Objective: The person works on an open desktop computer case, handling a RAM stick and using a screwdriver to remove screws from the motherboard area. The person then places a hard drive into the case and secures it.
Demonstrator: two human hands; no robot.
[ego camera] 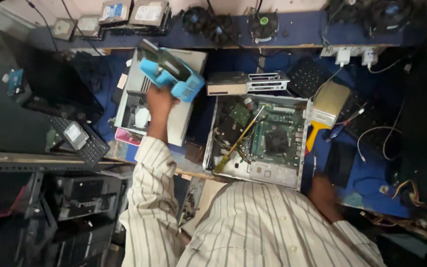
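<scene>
Blue caddy (174, 76) in left hand (160, 101) grip, raised above bench

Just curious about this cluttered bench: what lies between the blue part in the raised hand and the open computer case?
In the head view, a flat grey drive unit lies between the blue part in the left hand and the open case.

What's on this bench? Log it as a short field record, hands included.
Left hand: raised, gripping a blue plastic drive caddy
Right hand: blurred, at the bench edge, holding nothing visible
Centre: open computer case, motherboard exposed
In case: yellow-handled screwdriver lying slantwise
Back shelf: hard drives and cooling fans
Left: desk phone
</scene>
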